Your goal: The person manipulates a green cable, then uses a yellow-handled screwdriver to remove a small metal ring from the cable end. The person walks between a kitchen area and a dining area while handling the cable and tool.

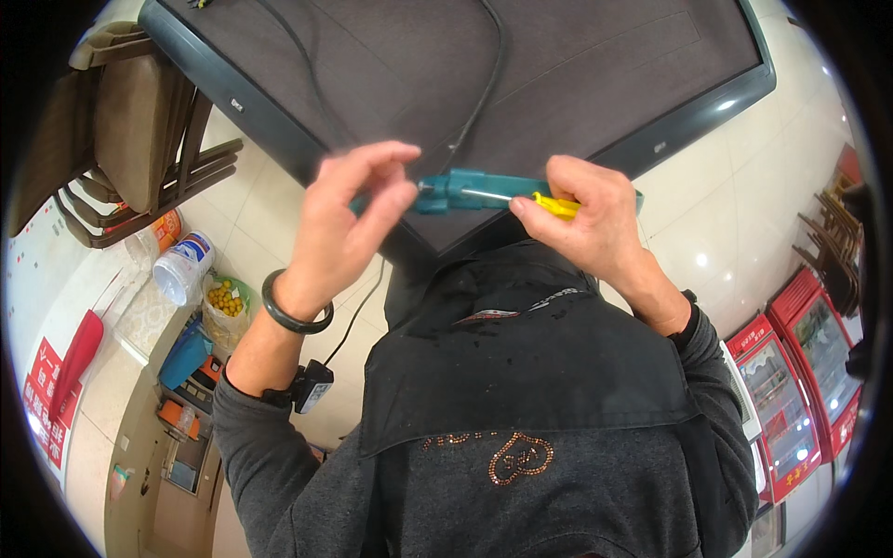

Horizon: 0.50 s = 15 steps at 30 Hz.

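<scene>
A long teal plastic tool body (460,189) lies crosswise between my hands, over the near corner of the dark table. My right hand (595,212) is closed round a screwdriver (556,205) with a yellow handle. Its thin metal shaft points left along the teal body, whose right end shows just beyond my right hand. My left hand (349,209) is at the other end, slightly blurred, thumb and forefinger apart. A bit of teal shows behind that thumb; the lower fingers are partly hidden.
The large dark table (595,74) has a raised rim, and a black cable (498,56) crosses it. Brown chairs (139,121) are stacked at left, near a white bucket (184,270) and a bag of yellow fruit (226,302). Red glass-fronted cabinets (786,400) stand at right.
</scene>
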Each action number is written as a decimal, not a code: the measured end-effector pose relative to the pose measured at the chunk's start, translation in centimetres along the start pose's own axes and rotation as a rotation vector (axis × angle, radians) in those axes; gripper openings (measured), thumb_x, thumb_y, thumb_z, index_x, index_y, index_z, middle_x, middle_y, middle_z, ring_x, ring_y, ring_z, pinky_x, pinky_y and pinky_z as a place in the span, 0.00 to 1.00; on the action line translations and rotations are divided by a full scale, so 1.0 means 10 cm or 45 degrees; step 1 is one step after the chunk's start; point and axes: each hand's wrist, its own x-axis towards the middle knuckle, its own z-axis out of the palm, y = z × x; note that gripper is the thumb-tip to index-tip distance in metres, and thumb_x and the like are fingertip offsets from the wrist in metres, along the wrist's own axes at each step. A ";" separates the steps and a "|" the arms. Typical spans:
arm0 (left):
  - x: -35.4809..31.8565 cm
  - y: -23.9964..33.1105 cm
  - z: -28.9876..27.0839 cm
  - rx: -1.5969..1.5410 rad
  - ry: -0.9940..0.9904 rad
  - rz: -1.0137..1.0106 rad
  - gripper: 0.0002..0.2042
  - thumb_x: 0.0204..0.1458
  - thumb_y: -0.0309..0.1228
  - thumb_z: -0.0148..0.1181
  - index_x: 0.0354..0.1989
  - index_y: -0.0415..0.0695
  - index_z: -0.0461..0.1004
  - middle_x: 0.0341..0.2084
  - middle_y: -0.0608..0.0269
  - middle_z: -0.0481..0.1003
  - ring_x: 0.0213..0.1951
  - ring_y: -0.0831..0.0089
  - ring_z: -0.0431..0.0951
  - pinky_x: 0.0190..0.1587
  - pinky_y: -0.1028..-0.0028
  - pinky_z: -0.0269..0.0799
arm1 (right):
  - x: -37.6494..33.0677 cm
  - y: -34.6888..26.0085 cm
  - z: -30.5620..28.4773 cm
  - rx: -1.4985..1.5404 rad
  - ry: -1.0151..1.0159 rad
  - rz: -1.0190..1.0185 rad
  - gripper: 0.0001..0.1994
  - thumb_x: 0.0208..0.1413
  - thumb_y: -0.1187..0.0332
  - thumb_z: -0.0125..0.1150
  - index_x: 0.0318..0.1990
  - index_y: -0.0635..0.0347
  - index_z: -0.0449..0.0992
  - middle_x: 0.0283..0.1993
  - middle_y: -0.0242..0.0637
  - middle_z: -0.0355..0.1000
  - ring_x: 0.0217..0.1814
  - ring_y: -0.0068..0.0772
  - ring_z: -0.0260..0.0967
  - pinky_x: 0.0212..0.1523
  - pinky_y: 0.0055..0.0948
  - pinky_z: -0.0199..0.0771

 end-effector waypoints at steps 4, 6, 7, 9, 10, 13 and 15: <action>-0.01 -0.02 -0.03 -0.086 -0.080 -0.017 0.07 0.50 0.22 0.65 0.38 0.43 0.79 0.26 0.68 0.75 0.30 0.73 0.73 0.44 0.73 0.63 | 0.01 0.00 0.01 -0.002 0.009 -0.011 0.19 0.47 0.56 0.69 0.19 0.55 0.65 0.17 0.33 0.62 0.17 0.28 0.60 0.19 0.30 0.57; 0.01 -0.05 -0.03 -0.009 -0.084 0.059 0.07 0.50 0.22 0.65 0.37 0.43 0.79 0.26 0.68 0.75 0.30 0.73 0.73 0.44 0.73 0.62 | 0.01 -0.01 0.01 -0.015 0.007 -0.014 0.19 0.48 0.56 0.69 0.19 0.55 0.65 0.17 0.33 0.62 0.17 0.29 0.60 0.19 0.30 0.57; 0.03 -0.06 -0.03 0.013 -0.092 0.089 0.07 0.49 0.22 0.66 0.37 0.43 0.79 0.26 0.68 0.74 0.30 0.73 0.73 0.44 0.73 0.62 | 0.01 -0.01 0.01 -0.005 0.002 -0.011 0.19 0.47 0.56 0.69 0.20 0.55 0.66 0.17 0.33 0.62 0.17 0.29 0.60 0.19 0.30 0.58; 0.05 -0.08 -0.03 0.106 -0.090 0.143 0.07 0.49 0.22 0.66 0.36 0.43 0.79 0.26 0.68 0.74 0.31 0.73 0.73 0.43 0.73 0.62 | 0.00 -0.02 0.02 0.010 -0.001 0.001 0.19 0.47 0.56 0.69 0.20 0.56 0.66 0.17 0.33 0.62 0.17 0.30 0.60 0.19 0.30 0.58; 0.06 -0.08 -0.03 0.135 -0.085 0.193 0.06 0.49 0.22 0.66 0.36 0.43 0.79 0.26 0.68 0.74 0.31 0.73 0.73 0.43 0.72 0.62 | 0.00 -0.02 0.01 0.005 -0.004 0.000 0.19 0.47 0.56 0.69 0.20 0.56 0.66 0.17 0.33 0.63 0.17 0.30 0.60 0.19 0.30 0.58; 0.04 -0.06 -0.02 0.161 -0.047 0.148 0.06 0.49 0.22 0.66 0.35 0.43 0.78 0.26 0.67 0.75 0.32 0.72 0.73 0.43 0.72 0.63 | 0.01 -0.02 0.01 -0.009 -0.009 -0.006 0.19 0.48 0.56 0.69 0.20 0.56 0.66 0.18 0.33 0.63 0.17 0.30 0.60 0.19 0.30 0.58; 0.01 -0.02 -0.01 0.034 -0.025 0.035 0.05 0.50 0.23 0.65 0.35 0.43 0.78 0.27 0.66 0.74 0.33 0.71 0.73 0.44 0.72 0.63 | 0.01 -0.02 0.00 -0.023 -0.009 -0.006 0.19 0.48 0.56 0.69 0.20 0.55 0.66 0.17 0.33 0.63 0.17 0.29 0.60 0.19 0.29 0.58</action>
